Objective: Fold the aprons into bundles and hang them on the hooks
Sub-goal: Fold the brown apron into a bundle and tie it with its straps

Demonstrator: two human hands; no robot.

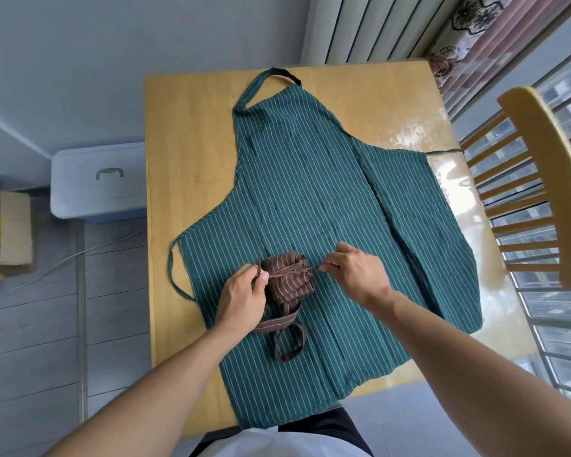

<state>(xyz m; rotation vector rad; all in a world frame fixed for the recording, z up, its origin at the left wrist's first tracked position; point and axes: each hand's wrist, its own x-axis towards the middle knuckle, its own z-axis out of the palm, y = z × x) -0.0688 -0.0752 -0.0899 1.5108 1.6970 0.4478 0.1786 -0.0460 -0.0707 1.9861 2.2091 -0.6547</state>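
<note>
Hands, left (243, 296) and right (356, 275), pinch brown bundle's (290, 278) ties atop green apron (327, 192).

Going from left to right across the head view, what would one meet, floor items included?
Cardboard box → blue storage bin → left hand → brown apron bundle → right hand → wooden chair. The hands pinch the bundle's strings; the bundle lies on the green apron on the table.
</note>
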